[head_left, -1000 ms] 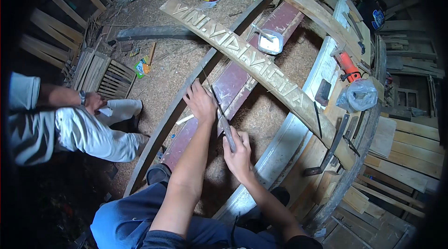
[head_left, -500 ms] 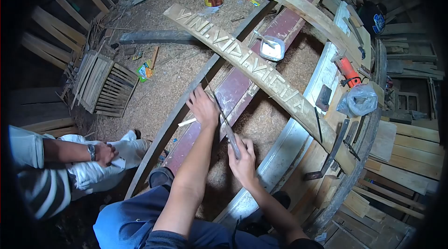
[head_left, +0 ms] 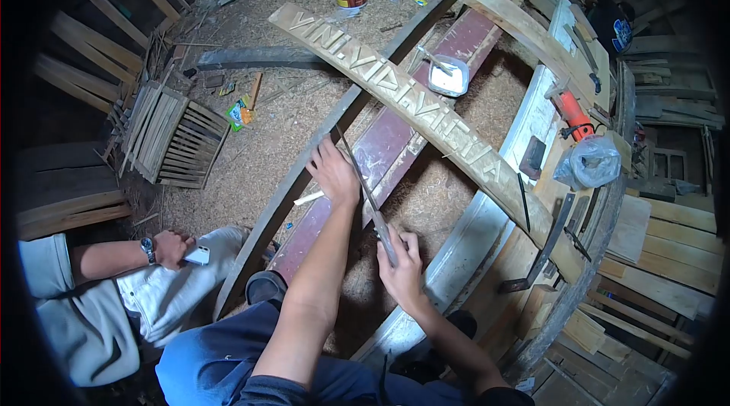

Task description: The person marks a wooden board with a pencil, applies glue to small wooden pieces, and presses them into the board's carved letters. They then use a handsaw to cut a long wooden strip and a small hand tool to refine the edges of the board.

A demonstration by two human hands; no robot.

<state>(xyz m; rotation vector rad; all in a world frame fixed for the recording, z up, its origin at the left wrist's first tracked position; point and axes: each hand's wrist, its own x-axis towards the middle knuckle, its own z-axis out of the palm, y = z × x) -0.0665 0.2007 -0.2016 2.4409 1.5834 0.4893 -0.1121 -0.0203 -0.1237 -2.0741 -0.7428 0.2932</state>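
1. Saw (head_left: 368,193), as it looks nearly edge-on: it lies aslant over the red plank (head_left: 384,140), its handle towards the wearer. The right hand (head_left: 403,265) has its fingers wrapped round the handle. If that grip twists, the thin blade could bend or wander.
2. The left hand (head_left: 335,176) is palm down right beside the blade, its fingers slightly apart; whether they pinch anything underneath, I cannot tell. This looks the worst hazard: a jump of the blade would meet those fingers.
3. A pale strip (head_left: 309,198) pokes out by the left hand. If only light pressure steadies it, it could roll or skid; its hold is hidden.
4. The saw's tip is near the curved beam (head_left: 283,197). Too long a push could knock it and kick the blade sideways.
5. The tub (head_left: 449,92) sits over the same plank, beside the lettered board (head_left: 426,113). Hard shaking might tip or spill it.
6. Another person's hand (head_left: 171,248), with a phone (head_left: 198,255), is well apart, so a clash seems unlikely.
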